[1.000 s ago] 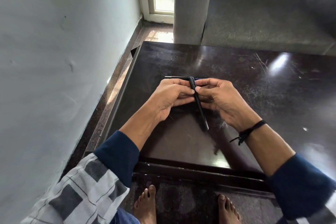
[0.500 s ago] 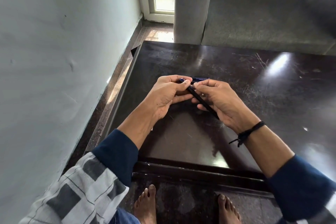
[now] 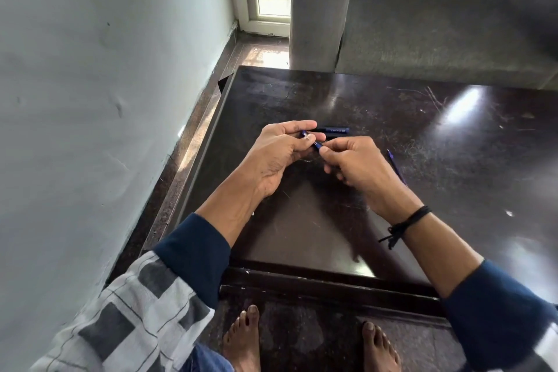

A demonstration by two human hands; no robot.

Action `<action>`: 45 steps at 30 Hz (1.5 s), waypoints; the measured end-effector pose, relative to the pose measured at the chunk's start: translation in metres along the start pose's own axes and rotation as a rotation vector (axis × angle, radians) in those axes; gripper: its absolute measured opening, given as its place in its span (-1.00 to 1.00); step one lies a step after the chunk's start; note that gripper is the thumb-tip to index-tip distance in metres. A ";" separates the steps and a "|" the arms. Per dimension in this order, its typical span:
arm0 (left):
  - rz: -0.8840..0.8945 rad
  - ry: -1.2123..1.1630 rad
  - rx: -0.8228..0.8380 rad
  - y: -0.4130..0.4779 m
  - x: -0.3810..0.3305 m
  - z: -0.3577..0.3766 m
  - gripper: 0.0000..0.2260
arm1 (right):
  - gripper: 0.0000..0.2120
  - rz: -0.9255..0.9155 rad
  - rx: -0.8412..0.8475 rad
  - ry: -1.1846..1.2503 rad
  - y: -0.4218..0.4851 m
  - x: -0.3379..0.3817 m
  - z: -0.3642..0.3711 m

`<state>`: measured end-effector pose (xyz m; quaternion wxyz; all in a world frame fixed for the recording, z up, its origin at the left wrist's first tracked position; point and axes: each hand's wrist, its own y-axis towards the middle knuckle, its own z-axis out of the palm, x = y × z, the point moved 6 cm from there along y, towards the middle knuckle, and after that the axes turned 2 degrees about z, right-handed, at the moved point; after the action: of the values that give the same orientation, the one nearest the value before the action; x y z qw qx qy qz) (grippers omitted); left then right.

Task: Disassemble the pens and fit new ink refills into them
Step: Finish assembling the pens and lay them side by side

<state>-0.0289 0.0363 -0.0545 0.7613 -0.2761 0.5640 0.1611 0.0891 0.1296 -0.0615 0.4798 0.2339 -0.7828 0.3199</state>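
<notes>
My left hand (image 3: pixel 277 157) pinches a small blue pen part (image 3: pixel 303 133) between thumb and fingertips. My right hand (image 3: pixel 357 167) grips the dark blue pen barrel (image 3: pixel 317 146); only its open end shows, a short gap from the left hand's piece. The rest of the barrel is hidden in the right fist. Both hands hover over the dark glossy table (image 3: pixel 302 235). A second dark pen (image 3: pixel 335 130) lies flat on the table just beyond my fingers. A thin blue rod (image 3: pixel 395 164) shows past the right hand; I cannot tell whether it lies on the table or is held.
A pale wall runs along the left, close to the table's left edge. A grey sofa (image 3: pixel 437 33) stands behind the table's far edge. My bare feet (image 3: pixel 244 338) are on the floor below the near edge.
The pen, held whole across both hands a second ago, has swung toward the right hand and now shows as two pieces, one in each hand, slightly apart. The second pen on the table is uncovered.
</notes>
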 end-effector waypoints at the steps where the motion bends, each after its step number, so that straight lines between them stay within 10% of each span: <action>1: 0.000 -0.013 -0.021 0.000 0.001 0.000 -0.74 | -0.84 -0.053 -0.052 -0.084 0.000 0.001 -0.001; 18: 0.006 -0.062 -0.090 -0.001 0.006 0.002 -0.92 | -0.70 -0.271 -0.301 -0.568 -0.017 0.020 -0.001; 32: 0.032 0.022 -0.223 0.007 -0.004 -0.026 -0.89 | -0.75 -0.193 -0.135 -0.598 -0.007 0.014 -0.005; 45: 0.035 1.201 -0.187 0.004 0.001 -0.013 -0.59 | -0.80 -0.162 -0.322 -0.398 -0.001 0.014 -0.027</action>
<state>-0.0406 0.0315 -0.0589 0.2799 -0.3754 0.8828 0.0386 0.0996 0.1477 -0.0397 0.3713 0.2749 -0.8813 0.0996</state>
